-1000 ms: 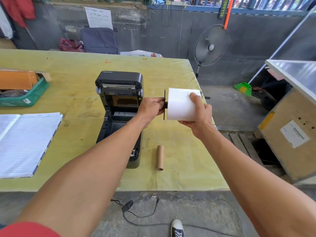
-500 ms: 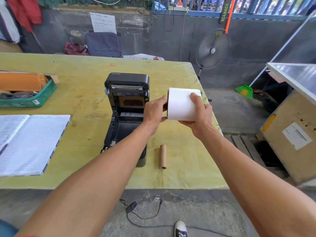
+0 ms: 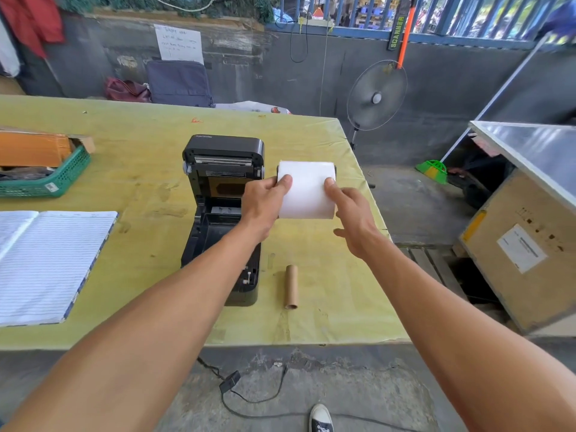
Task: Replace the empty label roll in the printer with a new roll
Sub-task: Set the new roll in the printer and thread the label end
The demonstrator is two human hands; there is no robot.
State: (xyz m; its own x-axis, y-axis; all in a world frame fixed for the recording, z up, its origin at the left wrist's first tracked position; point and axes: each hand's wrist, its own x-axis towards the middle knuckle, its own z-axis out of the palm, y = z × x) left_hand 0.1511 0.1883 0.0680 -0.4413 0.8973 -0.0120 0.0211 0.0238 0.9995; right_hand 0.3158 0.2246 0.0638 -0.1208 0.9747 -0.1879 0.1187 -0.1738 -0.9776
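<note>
The black label printer (image 3: 223,151) stands on the yellow-green table (image 3: 140,169) with its lid raised and its roll bay bare. Just right of the lid, above the table, hangs the new white label roll (image 3: 307,194), axis left to right. My left hand (image 3: 261,204) grips its left end, thumb on the front. My right hand (image 3: 355,219) holds the right end with the thumb laid on the paper; its fingers are hidden behind. A black spindle tip shows at the roll's right end. The empty brown cardboard core (image 3: 292,286) lies on the table right of the printer.
An open lined notebook (image 3: 46,260) lies at the left. A green basket (image 3: 62,179) with orange packets sits behind it. The table's right edge is close to the roll; beyond it stand a fan (image 3: 376,95) and a wooden crate (image 3: 523,251). A cable (image 3: 230,378) lies on the floor.
The black spindle flange that stood off the roll's left end now sits against it. My left hand moved from the spindle onto the roll's left end, and my right hand slid towards the right end.
</note>
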